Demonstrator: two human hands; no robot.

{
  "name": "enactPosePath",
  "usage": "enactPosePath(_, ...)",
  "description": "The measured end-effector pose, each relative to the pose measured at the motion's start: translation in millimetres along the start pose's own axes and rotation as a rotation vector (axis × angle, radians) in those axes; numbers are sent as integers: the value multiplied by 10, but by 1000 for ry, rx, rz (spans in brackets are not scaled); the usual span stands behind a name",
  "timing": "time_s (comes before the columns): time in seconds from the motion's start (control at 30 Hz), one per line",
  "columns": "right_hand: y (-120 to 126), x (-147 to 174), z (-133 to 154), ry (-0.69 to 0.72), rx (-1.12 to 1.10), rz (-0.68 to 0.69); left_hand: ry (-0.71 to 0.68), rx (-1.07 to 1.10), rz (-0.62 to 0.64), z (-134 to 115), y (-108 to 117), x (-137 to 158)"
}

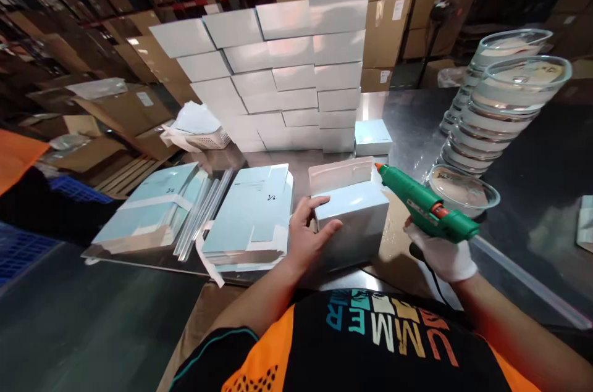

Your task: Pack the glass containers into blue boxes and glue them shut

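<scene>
My bare left hand (311,233) grips the near left corner of a pale blue and white box (354,228), thumb and fingers bent round its edge. The flap (340,175) of this box stands raised on the far side. In my right hand (440,253), which wears a white glove, is a green glue gun (421,202). Its orange nozzle points left and sits close to the right end of the flap; whether it touches cannot be made out. A dark cord hangs from the gun's handle.
Behind the box rises a wall of stacked white boxes (287,77). Flat blue cartons (250,210) lie at left beside clear plastic strips (204,213). Stacked clear round containers (500,114) stand at right. A white basket (199,129) sits at the back left.
</scene>
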State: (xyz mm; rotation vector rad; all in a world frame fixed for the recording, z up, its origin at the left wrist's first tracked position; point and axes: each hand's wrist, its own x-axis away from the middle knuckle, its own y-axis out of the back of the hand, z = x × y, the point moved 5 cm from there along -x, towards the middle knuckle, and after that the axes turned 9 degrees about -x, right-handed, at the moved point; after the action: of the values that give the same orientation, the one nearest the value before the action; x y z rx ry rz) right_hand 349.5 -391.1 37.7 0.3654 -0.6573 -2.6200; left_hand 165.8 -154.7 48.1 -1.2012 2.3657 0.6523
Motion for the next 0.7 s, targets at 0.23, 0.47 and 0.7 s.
enactPosePath(0.23,-210,-48,-351,-534,-627,257,122,101,-26,53,54,-59)
enactPosePath(0.47,206,-327,-305,-209,126,95,113,119,-5,77,70,-85)
enactPosePath(0.7,-302,-236,607,135,-486,276,-3,94,109,17,-41,-62)
